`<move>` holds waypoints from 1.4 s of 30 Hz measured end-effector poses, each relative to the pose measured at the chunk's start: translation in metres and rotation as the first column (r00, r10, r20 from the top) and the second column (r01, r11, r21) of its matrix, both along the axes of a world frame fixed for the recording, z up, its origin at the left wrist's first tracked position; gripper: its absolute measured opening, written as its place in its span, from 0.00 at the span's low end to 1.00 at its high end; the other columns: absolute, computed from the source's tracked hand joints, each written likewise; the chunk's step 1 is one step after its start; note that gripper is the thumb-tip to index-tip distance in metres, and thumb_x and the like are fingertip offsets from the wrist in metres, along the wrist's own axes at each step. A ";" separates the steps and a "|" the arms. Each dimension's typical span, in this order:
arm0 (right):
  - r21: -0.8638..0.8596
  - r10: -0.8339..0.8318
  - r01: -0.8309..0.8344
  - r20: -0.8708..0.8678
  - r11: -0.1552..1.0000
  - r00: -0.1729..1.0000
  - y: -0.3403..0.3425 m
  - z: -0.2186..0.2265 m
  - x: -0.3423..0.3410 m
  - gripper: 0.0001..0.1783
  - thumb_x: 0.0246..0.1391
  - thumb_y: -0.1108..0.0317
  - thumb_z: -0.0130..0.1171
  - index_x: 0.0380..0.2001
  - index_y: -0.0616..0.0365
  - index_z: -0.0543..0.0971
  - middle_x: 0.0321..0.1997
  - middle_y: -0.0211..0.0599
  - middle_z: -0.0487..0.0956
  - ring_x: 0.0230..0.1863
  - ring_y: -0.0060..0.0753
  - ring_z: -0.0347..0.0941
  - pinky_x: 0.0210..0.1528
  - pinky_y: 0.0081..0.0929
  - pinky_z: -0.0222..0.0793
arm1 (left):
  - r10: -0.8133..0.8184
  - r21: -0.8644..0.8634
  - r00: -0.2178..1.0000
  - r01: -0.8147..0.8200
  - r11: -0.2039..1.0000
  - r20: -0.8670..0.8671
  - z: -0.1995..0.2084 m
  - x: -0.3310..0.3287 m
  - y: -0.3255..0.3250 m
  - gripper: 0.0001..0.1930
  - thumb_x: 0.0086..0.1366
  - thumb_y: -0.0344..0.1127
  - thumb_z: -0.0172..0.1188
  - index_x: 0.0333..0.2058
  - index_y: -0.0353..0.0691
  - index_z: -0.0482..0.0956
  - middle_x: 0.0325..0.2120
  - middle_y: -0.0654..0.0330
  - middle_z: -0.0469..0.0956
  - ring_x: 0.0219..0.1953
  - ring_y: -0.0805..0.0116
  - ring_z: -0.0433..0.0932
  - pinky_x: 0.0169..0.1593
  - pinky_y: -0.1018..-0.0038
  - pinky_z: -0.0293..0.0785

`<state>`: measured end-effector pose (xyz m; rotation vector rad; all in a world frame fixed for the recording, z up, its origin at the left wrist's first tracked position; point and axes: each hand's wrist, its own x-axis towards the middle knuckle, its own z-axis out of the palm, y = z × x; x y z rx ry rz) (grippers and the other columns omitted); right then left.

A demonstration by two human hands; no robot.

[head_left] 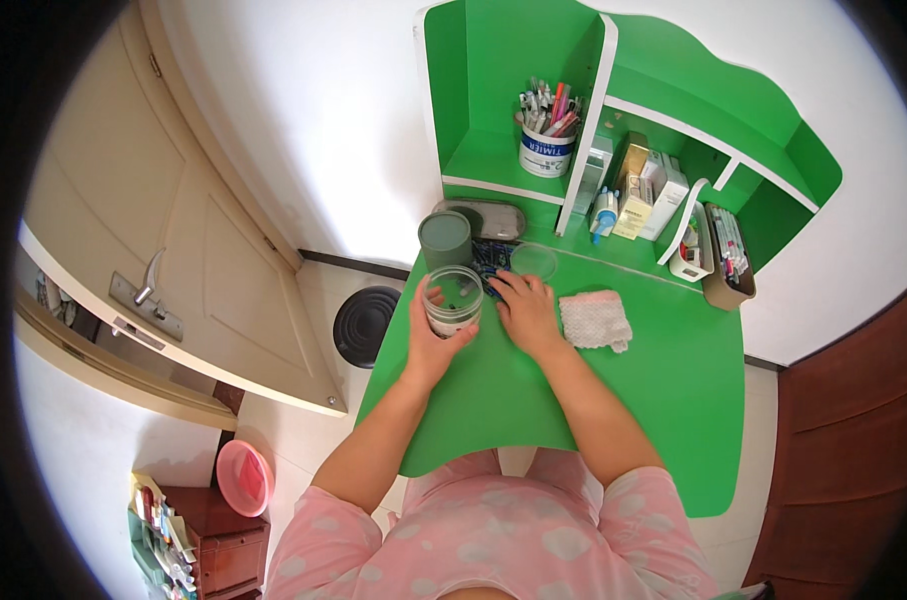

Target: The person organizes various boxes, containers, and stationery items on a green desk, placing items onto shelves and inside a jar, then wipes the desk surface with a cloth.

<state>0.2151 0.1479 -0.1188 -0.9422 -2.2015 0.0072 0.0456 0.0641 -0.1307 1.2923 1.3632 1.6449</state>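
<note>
My left hand (435,345) is wrapped round a clear round jar (454,312), tilted with its open mouth toward me. Some small dark bits show inside it. My right hand (529,312) is bent over a pile of small dark blue packets (491,256), its fingertips closed on one at the near edge. Behind the jar stands a grey-green canister (444,236). A clear round lid (533,262) lies just beyond my right hand. To the right of that hand is a folded pink and white cloth (595,321).
A grey oblong case (489,219) lies at the back of the green desk (663,400). Its shelf holds a pen tub (547,152), small boxes (635,205) and a brown pen holder (725,290). Left on the floor are a black round object (366,325) and a pink basin (244,478), near a door (163,200).
</note>
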 end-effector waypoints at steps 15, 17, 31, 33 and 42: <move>-0.355 0.098 -0.136 -0.125 0.925 0.987 0.009 0.028 0.047 0.19 0.38 0.85 0.51 0.35 0.57 0.79 0.44 0.39 0.75 0.47 0.47 0.68 0.50 0.36 0.66 | -0.006 -0.010 1.000 0.006 1.000 0.031 0.001 0.001 -0.002 0.52 0.45 0.32 0.73 0.64 0.38 0.46 0.56 0.49 0.57 0.59 0.57 0.60 0.57 0.63 0.65; -0.347 0.107 -0.115 -0.042 0.931 0.993 0.012 0.028 0.055 0.21 0.37 0.86 0.49 0.36 0.57 0.79 0.44 0.40 0.75 0.48 0.47 0.68 0.51 0.36 0.65 | -0.031 -0.005 0.998 0.031 1.000 0.061 0.007 0.004 -0.001 0.52 0.45 0.32 0.72 0.64 0.39 0.46 0.56 0.49 0.57 0.59 0.56 0.60 0.56 0.63 0.65; -0.453 -0.095 0.103 0.040 0.886 0.995 0.016 0.025 0.062 0.15 0.46 0.62 0.64 0.32 0.59 0.74 0.34 0.48 0.75 0.38 0.50 0.72 0.38 0.39 0.70 | -0.028 -0.017 0.999 0.029 0.999 0.031 0.006 0.004 0.000 0.52 0.45 0.32 0.72 0.64 0.41 0.46 0.56 0.49 0.57 0.60 0.55 0.59 0.56 0.62 0.66; -0.380 -0.140 0.153 0.061 0.912 0.988 0.006 0.020 0.044 0.16 0.45 0.62 0.64 0.32 0.60 0.73 0.34 0.48 0.74 0.38 0.50 0.72 0.39 0.40 0.70 | -0.019 -0.013 1.000 0.019 1.000 0.023 0.005 0.002 0.000 0.52 0.45 0.32 0.72 0.64 0.40 0.46 0.56 0.49 0.57 0.60 0.55 0.59 0.56 0.62 0.66; -0.371 -0.157 0.176 0.081 0.912 0.984 0.002 0.016 0.028 0.17 0.42 0.67 0.66 0.33 0.61 0.72 0.34 0.48 0.74 0.39 0.52 0.72 0.40 0.42 0.70 | -0.019 -0.023 1.000 0.018 1.000 -0.014 0.005 0.000 -0.001 0.53 0.45 0.33 0.73 0.64 0.40 0.46 0.56 0.49 0.58 0.60 0.56 0.59 0.57 0.63 0.65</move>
